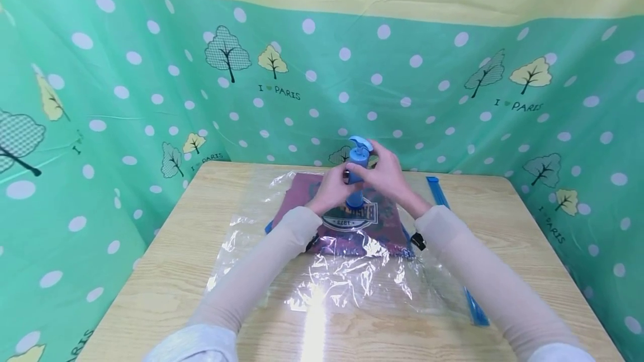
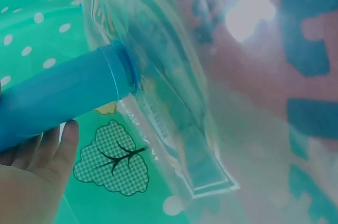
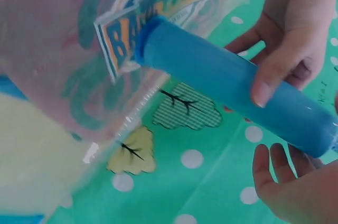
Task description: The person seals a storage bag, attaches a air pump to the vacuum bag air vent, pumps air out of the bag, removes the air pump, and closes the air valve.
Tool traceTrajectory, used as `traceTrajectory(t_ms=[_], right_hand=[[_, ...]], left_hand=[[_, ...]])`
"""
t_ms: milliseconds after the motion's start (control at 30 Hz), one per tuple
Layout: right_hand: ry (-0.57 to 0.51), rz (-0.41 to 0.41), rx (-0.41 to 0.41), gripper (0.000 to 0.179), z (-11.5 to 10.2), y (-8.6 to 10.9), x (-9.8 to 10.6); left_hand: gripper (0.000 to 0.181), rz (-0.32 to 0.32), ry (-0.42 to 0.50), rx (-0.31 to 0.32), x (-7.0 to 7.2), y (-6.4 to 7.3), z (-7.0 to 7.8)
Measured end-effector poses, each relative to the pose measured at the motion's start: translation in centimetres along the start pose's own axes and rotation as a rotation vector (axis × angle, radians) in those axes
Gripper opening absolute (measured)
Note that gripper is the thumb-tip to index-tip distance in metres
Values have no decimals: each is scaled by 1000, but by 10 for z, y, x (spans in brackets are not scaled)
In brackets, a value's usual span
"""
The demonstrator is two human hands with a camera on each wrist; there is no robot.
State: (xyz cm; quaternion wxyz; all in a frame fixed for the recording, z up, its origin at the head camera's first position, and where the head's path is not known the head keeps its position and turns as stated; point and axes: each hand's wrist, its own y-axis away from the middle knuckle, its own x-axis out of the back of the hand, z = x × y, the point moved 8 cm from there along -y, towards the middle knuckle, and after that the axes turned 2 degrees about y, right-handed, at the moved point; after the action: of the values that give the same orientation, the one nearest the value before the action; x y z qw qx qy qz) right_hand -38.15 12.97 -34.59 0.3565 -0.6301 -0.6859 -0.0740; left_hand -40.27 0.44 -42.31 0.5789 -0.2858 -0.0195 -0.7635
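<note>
Both hands are on a blue hand pump [image 1: 359, 175] that stands upright on a clear plastic bag [image 1: 347, 289]. A folded maroon garment [image 1: 302, 194] with printed lettering lies inside the bag. The left hand [image 1: 334, 186] grips the barrel, and its thumb shows across the pump in the right wrist view. Higher up, the right hand [image 1: 384, 175] holds the pump close under its light-blue handle [image 1: 361, 142]. The pump's base meets the plastic over the garment's print, as the left wrist view also shows around the base rim [image 2: 120, 71].
A long blue strip [image 1: 475, 306] runs along the bag's right side, partly hidden by the right forearm. Beneath everything is a wooden table [image 1: 166, 272]. A green dotted curtain [image 1: 282, 122] stands behind and at both sides.
</note>
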Motion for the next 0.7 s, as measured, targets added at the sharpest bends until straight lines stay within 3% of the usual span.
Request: traceTrajectory(t_ms=[100, 200, 333, 500, 700], right_hand=[[56, 45, 59, 57, -14, -4, 10], [145, 91, 127, 41, -28, -10, 20], [252, 30, 153, 23, -40, -15, 23], [338, -64, 169, 22, -53, -20, 26], [343, -52, 167, 24, -78, -32, 48]], left_hand=[[49, -20, 1, 4, -2, 0, 2], [50, -34, 0, 24, -5, -1, 3], [49, -33, -10, 43, -5, -1, 3], [47, -37, -14, 55, -5, 0, 3], [49, -32, -31, 62, -5, 0, 3]])
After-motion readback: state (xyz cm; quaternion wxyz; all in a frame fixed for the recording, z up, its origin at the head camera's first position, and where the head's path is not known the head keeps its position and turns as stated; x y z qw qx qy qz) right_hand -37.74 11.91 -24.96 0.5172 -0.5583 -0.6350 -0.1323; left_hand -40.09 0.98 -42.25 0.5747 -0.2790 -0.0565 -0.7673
